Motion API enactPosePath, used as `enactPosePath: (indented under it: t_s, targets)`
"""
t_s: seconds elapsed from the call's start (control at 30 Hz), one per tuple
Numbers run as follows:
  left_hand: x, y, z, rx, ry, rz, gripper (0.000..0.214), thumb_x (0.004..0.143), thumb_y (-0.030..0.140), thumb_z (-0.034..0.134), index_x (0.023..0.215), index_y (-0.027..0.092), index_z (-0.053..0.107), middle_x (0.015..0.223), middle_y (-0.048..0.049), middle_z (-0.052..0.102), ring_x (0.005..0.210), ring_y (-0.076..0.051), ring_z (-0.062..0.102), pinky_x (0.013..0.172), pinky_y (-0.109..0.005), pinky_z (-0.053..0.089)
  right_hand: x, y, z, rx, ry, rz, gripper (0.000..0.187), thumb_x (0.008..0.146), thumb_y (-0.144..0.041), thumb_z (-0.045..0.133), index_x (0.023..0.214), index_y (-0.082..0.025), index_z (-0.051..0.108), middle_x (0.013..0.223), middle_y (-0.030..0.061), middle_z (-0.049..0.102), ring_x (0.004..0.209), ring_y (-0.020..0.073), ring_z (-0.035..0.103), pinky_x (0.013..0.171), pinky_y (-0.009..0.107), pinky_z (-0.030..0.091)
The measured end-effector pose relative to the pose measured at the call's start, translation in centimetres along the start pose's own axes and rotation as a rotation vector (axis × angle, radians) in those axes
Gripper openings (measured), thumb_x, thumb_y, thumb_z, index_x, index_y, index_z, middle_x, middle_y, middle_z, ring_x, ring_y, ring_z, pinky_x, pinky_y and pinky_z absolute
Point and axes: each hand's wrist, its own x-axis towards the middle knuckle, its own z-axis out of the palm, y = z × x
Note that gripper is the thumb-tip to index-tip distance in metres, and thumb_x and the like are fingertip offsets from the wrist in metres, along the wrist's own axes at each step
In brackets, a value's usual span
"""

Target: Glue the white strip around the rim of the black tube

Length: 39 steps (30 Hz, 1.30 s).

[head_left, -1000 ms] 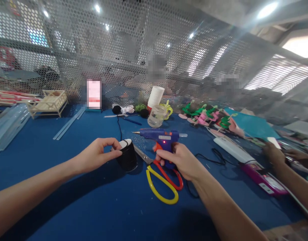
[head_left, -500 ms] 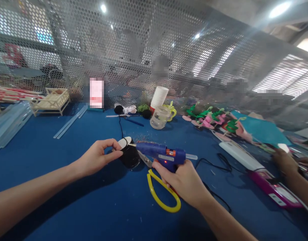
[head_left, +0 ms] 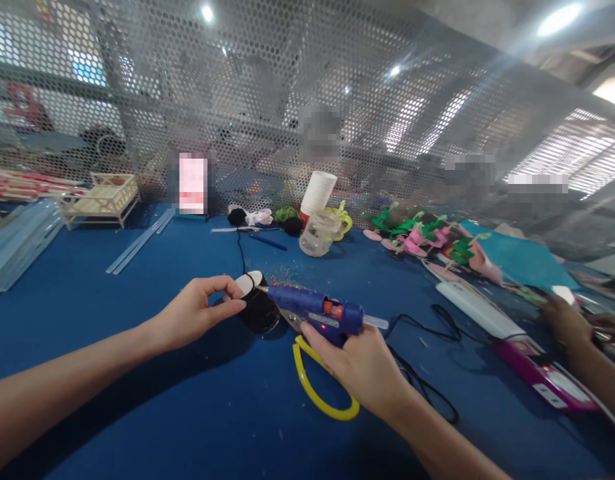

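Observation:
My left hand (head_left: pixel 200 312) pinches, thumb against fingers, the edge of a small cup wrapped in black yarn (head_left: pixel 260 319). The cup lies tilted, its white round end facing up and away. A black strand (head_left: pixel 241 252) runs from that end back to a black yarn ball (head_left: pixel 236 217). Wrapped round the handle of a blue hot glue gun (head_left: pixel 302 303) is my right hand (head_left: pixel 360 363). The gun's nozzle points left at the rim of the white end; a clear glue stick (head_left: pixel 376 322) protrudes behind. Under the gun lie yellow-handled scissors (head_left: pixel 332 412), blades partly hidden.
A clear plastic cup (head_left: pixel 317 237) and stacked paper cups (head_left: pixel 318 190) stand at the back, before a perforated metal screen (head_left: pixel 267 87). Rightward are green-and-pink craft pieces (head_left: pixel 417 237), a purple-and-white power strip (head_left: pixel 537 380), a black cord (head_left: pixel 430 387) and another person's hand (head_left: pixel 565 323).
The glue gun and my right hand have shifted slightly left and tipped, the gun's rear end lower. My left hand and the cup stay about where they were.

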Motion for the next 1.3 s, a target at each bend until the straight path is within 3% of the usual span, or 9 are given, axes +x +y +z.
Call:
enactPosePath:
  t_s: [0.47,0.6,0.77,1.0,1.3]
  targets:
    - [-0.1,0.1,0.0,-0.021,-0.018,-0.014,0.021,0.075,0.035,0.050,0.069,0.015,0.053,0.064,0.0021,0.048,0.062,-0.012,0.042,0.061,-0.023,0.034,0.0,-0.5,-0.1,0.006,0.010,-0.077,0.008,0.068,-0.025,0.052,0.068,-0.020,0.059,0.054,0.0027,0.056,0.048,0.0178,0.054,0.049,0.031,0.046]
    - [0.0,0.0,0.0,-0.014,-0.023,-0.011,0.021,0.075,0.035,0.049,0.069,0.016,0.053,0.065,0.0019,0.049,0.063,-0.012,0.043,0.061,-0.023,0.035,0.0,-0.5,-0.1,-0.013,0.017,-0.037,0.009,0.069,-0.026,0.052,0.068,-0.020,0.059,0.052,0.0024,0.055,0.046,0.0180,0.054,0.046,0.030,0.045]
    - [0.0,0.0,0.0,0.003,-0.017,-0.002,0.021,0.075,0.035,0.049,0.069,0.016,0.053,0.065,0.0022,0.050,0.061,-0.012,0.044,0.060,-0.022,0.035,0.0,0.0,0.2,0.022,0.028,-0.110,0.008,0.070,-0.027,0.052,0.067,-0.021,0.056,0.057,0.0028,0.057,0.050,0.0176,0.055,0.052,0.030,0.047]
    - [0.1,-0.1,-0.1,0.007,-0.021,0.011,0.020,0.076,0.034,0.049,0.068,0.016,0.052,0.063,0.0030,0.048,0.060,-0.011,0.043,0.059,-0.021,0.035,0.0,-0.7,-0.3,-0.020,0.013,-0.083,0.011,0.068,-0.025,0.052,0.068,-0.020,0.061,0.053,0.0028,0.056,0.046,0.0168,0.053,0.047,0.029,0.045]
    - [0.1,0.1,-0.4,0.038,-0.039,0.028,0.020,0.076,0.035,0.048,0.070,0.016,0.053,0.069,0.0003,0.054,0.068,-0.015,0.049,0.065,-0.023,0.038,0.6,0.3,-0.8,0.002,0.022,-0.134,0.018,0.071,-0.029,0.051,0.061,-0.020,0.062,0.042,0.0001,0.049,0.040,0.0136,0.047,0.039,0.026,0.038]
